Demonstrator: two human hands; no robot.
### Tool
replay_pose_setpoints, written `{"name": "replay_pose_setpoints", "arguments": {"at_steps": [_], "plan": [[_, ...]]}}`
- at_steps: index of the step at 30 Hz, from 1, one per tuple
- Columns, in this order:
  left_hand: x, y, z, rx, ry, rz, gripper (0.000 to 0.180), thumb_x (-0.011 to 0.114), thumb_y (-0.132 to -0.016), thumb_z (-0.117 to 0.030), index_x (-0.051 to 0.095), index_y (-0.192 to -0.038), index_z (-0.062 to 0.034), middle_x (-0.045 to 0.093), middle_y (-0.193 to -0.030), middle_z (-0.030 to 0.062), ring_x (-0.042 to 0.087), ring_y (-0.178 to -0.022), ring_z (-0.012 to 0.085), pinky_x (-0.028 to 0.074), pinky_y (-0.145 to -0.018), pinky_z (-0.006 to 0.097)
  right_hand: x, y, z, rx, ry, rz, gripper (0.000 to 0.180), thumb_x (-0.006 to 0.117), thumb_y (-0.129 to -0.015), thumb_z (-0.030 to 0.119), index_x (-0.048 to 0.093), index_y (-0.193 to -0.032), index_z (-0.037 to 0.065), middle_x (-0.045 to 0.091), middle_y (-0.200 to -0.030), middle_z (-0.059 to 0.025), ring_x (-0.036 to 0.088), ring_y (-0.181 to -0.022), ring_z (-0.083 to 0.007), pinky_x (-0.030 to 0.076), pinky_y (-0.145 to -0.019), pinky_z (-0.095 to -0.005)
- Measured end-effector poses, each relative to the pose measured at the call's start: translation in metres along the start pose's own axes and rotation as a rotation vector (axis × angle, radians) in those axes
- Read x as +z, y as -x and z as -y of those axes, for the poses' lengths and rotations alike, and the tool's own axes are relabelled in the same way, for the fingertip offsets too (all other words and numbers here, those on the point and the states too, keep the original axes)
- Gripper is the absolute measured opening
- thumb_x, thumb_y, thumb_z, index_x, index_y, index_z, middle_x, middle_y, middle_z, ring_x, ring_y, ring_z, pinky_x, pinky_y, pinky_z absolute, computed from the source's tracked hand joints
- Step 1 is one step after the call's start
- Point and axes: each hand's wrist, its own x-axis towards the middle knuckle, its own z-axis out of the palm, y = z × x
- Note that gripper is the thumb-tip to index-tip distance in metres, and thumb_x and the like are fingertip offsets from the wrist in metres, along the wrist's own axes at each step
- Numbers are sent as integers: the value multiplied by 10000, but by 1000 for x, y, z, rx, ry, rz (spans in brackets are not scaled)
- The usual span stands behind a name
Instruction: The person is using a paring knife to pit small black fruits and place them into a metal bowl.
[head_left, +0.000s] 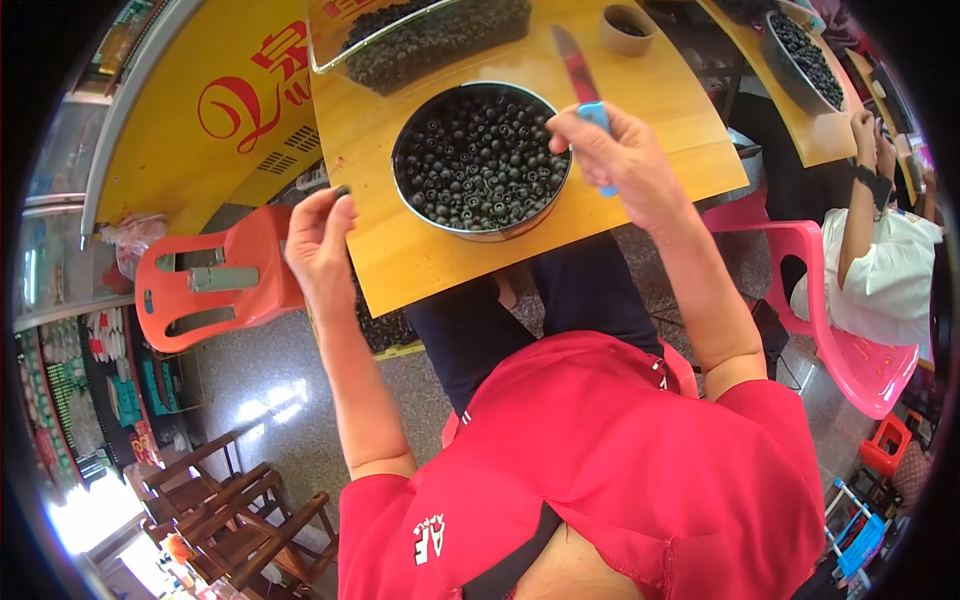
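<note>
In my right hand (632,165) is a knife (576,68) with a blue handle, its blade pointing up and away over the table. My left hand (322,240) is off the table's left edge, with thumb and fingertips pinching one small dark round piece (343,190). Between my hands, near the table's front edge, stands a round metal bowl (500,236). Many small, dark, roundish pieces (480,160) lie in it, some with pale rings. Whether they are fruit or shells I cannot tell. My right fingers are beside the bowl's right rim.
Behind the bowl, a clear tub (320,62) holds more dark pieces. A small cup (628,32) stands at the far right of the wooden table (690,150). An orange chair (225,275) is at left, a pink chair (845,350) at right. Another person (880,255) sits at another table.
</note>
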Motion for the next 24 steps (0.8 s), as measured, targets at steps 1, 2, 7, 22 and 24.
{"name": "replay_pose_setpoints", "arguments": {"at_steps": [1,2,7,22,24], "plan": [[-24,-1,13,-21,-79,-13,167,669,-869,-61,630,-1022,-6,642,-888,24,572,-765,81,464,-706,208,-6,0,0,-2,11,-17,183,607,-932,208,631,-982,34,615,-807,0,391,-520,-5,311,-467,-163],[-44,-2,28,-43,-154,-22,182,671,-865,-63,628,-1031,-1,639,-896,30,569,-765,94,465,-714,220,-13,-1,-2,2,10,-14,183,607,-932,208,631,-982,34,615,-807,0,391,-520,-5,311,-467,-163],[-70,12,39,104,-804,-67,208,671,-850,-59,632,-1049,-15,628,-961,61,582,-852,142,475,-775,262,-37,-5,-18,32,-2,-98,172,602,-935,190,631,-989,29,613,-821,-3,384,-519,-2,309,-467,-161],[99,-33,-9,364,-804,1225,166,655,-788,-145,677,-943,-91,603,-871,100,594,-908,292,470,-766,394,-34,11,-17,58,22,-134,192,595,-938,186,622,-1016,13,607,-817,-10,384,-516,-5,309,-461,-165],[97,-33,-6,373,-746,1198,183,660,-790,-134,672,-966,-85,611,-859,87,604,-865,259,478,-745,367,-32,13,-16,50,18,-138,192,597,-937,186,622,-1012,12,606,-816,-11,385,-516,-4,308,-462,-164]]}}
